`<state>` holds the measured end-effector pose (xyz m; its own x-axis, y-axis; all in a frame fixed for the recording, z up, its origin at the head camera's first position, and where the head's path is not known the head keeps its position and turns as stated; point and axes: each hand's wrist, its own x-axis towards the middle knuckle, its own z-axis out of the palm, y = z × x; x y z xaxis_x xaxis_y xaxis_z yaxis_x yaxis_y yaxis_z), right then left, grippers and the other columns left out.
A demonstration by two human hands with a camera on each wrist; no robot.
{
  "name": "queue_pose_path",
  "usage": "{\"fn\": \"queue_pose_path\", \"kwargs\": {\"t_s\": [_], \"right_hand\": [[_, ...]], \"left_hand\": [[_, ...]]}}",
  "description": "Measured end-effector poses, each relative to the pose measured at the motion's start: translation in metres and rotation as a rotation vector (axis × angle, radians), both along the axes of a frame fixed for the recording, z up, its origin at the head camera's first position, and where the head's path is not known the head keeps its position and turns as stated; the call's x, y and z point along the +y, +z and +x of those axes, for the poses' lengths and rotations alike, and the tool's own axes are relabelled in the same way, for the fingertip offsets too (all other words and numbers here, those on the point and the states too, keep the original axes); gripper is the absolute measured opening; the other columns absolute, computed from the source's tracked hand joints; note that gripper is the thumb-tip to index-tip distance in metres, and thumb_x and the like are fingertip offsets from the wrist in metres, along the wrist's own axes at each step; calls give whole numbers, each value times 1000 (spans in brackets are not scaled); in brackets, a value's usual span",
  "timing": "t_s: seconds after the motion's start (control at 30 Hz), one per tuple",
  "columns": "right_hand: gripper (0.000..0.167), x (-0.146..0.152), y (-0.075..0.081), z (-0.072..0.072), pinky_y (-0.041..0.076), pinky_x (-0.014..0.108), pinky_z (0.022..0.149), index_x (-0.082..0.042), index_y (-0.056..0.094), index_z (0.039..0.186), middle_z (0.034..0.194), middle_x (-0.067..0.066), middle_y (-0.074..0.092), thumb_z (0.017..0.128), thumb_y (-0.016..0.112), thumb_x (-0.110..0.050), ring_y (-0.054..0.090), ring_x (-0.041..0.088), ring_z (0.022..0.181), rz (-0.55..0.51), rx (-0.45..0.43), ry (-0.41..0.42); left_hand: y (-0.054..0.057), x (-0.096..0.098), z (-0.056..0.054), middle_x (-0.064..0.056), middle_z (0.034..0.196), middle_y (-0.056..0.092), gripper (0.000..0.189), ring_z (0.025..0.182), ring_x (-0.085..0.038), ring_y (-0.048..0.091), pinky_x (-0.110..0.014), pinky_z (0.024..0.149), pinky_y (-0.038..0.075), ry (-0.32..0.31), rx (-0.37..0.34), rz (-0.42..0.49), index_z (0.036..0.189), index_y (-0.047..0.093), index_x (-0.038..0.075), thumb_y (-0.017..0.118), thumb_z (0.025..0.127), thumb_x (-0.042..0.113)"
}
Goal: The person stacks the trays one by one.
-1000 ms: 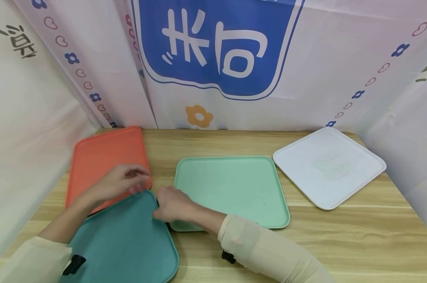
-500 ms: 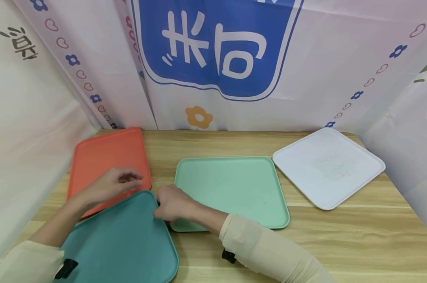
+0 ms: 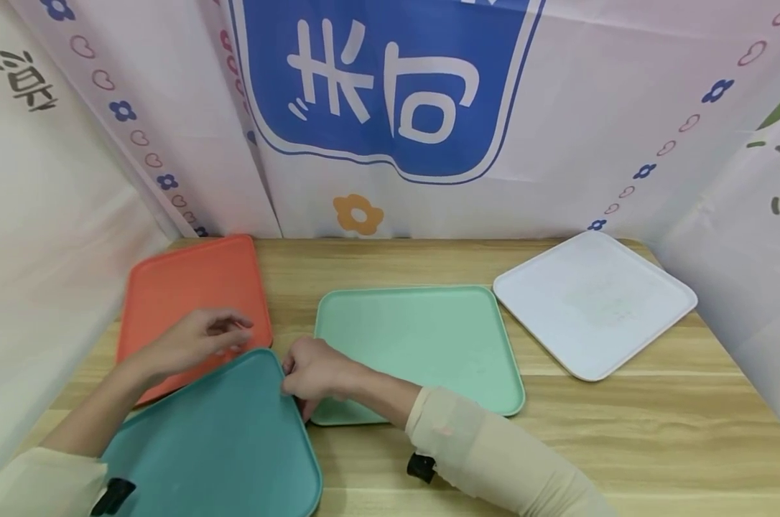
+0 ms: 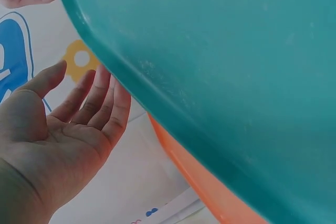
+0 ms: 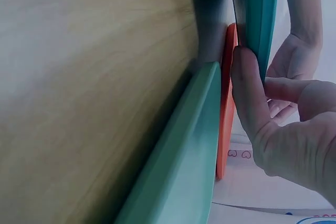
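A teal tray lies at an angle at the front left, its back edge overlapping an orange-red tray. My right hand pinches its back right corner; the right wrist view shows a finger under the teal tray and another digit on its outer side. A dark gap shows below the tray there. Over the orange-red tray hovers my left hand, fingers loosely bent and holding nothing. In the left wrist view that left hand has its palm exposed, fingertips close to the teal tray's rim.
A mint green tray sits mid-table, partly behind my right wrist. At the back right a white tray is turned cornerwise. Printed white cloth walls the wooden table at the back and sides.
My left hand has drawn back leftward from the teal tray's corner. My right hand stays on that corner, while the head view shifts slightly.
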<state>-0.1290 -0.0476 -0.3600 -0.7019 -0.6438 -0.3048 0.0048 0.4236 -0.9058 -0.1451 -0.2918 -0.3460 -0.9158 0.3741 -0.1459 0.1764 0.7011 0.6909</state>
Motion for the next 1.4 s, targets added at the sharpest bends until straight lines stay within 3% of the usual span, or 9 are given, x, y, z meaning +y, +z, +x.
{"fn": "queue_pose_path", "kwargs": {"t_s": [0.23,0.37,0.53,0.73,0.8,0.9,1.0,1.1,1.4], "right_hand": [[53,7,-5,-1,51,27,41,-16,28,54,47,-5,22,89,52,16,44,15,37,43,38,-47],[51,12,-8,-4,49,25,41,-15,30,55,47,-4,24,89,53,16,41,13,38,33,43,-53],[40,18,-7,-6,51,26,43,-10,45,62,47,-2,36,91,55,15,46,13,43,17,34,-76],[36,27,-6,-12,48,24,44,-10,43,69,52,-4,29,94,56,13,36,10,46,-9,18,-104],[27,31,-5,-13,47,24,45,-7,50,77,54,-3,32,95,57,11,38,11,48,-16,3,-121],[8,36,-5,-16,50,25,47,5,64,102,60,2,51,96,60,10,49,13,54,-20,-14,-152],[32,42,-4,-19,54,27,52,10,62,128,76,12,68,96,63,9,61,16,65,-19,-22,-182],[37,48,-3,-22,57,30,55,11,60,132,84,13,70,95,65,8,65,17,73,-22,-24,-200],[40,69,2,-32,59,30,60,12,56,136,65,6,52,97,63,8,62,14,75,-48,-44,-219]], "left_hand": [[3,1,-1,-10,104,71,42,98,-26,67,-40,76,59,-6,-2,-6,135,58,-7,58,108,25],[6,2,-3,-9,103,72,41,99,-24,67,-38,75,58,-12,0,-22,134,59,-7,57,108,25],[8,2,-4,-8,102,72,40,99,-24,67,-37,75,58,-21,-2,-19,134,58,-7,57,108,24],[10,4,-6,-9,103,73,40,97,-25,69,-36,76,59,-21,-11,1,134,58,-8,57,108,22],[12,4,-6,-10,104,73,40,97,-24,69,-36,76,60,-23,-9,7,134,58,-8,57,108,22],[14,3,-6,-10,105,73,39,97,-24,69,-35,76,60,-26,2,9,134,58,-8,58,108,21],[16,3,-6,-10,105,73,39,96,-24,69,-34,78,60,-30,7,9,134,58,-8,58,108,21],[18,2,-6,-10,106,72,38,97,-23,69,-33,78,59,-31,19,0,133,59,-8,58,108,21],[25,-1,-8,-11,109,72,36,98,-21,69,-30,77,58,-21,67,-36,132,61,-6,59,107,20]]}}
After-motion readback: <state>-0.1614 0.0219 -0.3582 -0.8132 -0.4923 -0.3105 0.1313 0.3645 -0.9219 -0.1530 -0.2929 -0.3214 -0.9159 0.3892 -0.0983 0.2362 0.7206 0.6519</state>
